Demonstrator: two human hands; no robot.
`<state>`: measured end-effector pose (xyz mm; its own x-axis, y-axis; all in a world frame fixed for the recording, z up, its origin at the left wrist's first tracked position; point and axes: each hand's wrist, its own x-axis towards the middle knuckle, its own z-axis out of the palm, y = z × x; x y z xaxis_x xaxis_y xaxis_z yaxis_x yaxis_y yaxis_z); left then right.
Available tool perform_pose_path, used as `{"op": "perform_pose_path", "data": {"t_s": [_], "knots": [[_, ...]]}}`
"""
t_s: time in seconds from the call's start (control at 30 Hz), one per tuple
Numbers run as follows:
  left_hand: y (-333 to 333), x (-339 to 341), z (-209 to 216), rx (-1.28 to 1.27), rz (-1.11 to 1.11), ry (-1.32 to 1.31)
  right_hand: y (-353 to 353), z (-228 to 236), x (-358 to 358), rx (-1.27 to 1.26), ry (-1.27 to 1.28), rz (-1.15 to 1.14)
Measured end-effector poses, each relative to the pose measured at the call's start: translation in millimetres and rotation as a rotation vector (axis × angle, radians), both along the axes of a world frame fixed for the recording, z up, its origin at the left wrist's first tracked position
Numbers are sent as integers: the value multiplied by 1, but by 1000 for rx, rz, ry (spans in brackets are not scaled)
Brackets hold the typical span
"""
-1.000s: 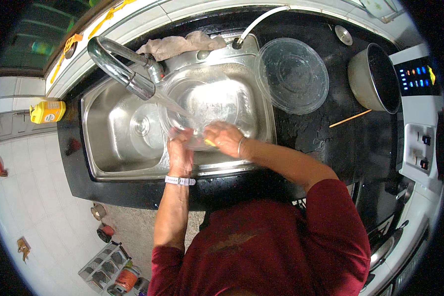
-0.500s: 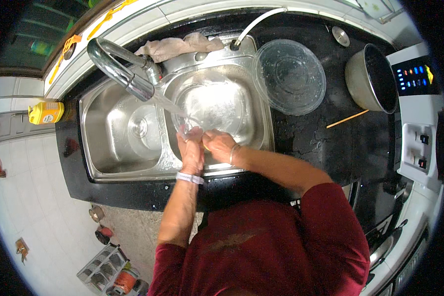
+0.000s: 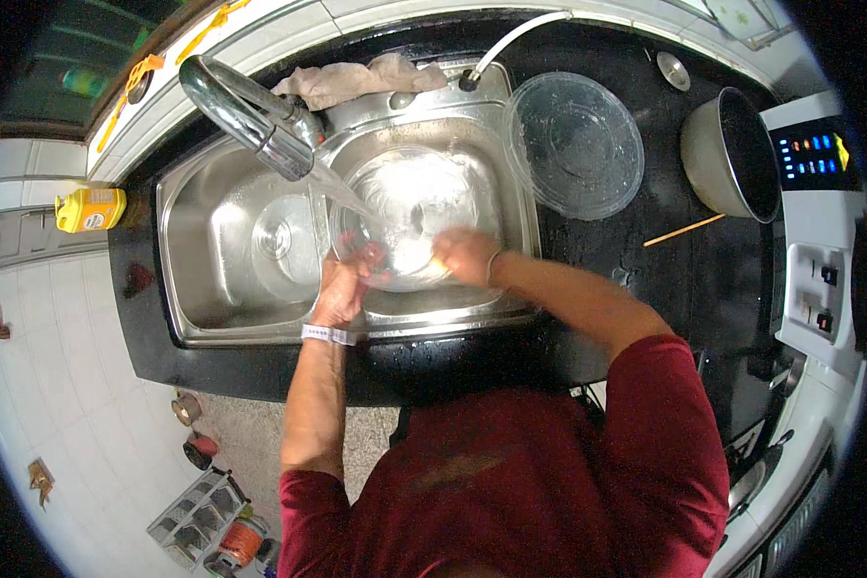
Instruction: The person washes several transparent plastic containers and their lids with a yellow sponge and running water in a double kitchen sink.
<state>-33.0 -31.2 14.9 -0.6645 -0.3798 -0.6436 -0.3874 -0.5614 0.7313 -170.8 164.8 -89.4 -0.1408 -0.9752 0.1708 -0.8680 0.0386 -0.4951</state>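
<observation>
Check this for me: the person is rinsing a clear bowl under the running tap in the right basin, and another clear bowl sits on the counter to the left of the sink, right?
Not quite. The second clear bowl sits on the dark counter to the right of the sink, as the head view shows. The rest holds: both hands hold a clear bowl under the running tap in the right basin.
</observation>
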Motion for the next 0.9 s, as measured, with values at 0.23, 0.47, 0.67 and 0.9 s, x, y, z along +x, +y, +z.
{"op": "perform_pose_path", "data": {"t_s": [0.23, 0.47, 0.67, 0.9], "knots": [[59, -28, -36, -153, 430, 90, -41, 47, 57, 267, -279, -277], [4, -5, -5, 57, 306, 96, -14, 23, -3, 103, 102, -43], [67, -10, -30, -119, 487, 257, -32, 53, 44, 196, -129, -158], [28, 2, -22, 103, 275, 149, -9, 28, 7, 259, -166, 103]]}}
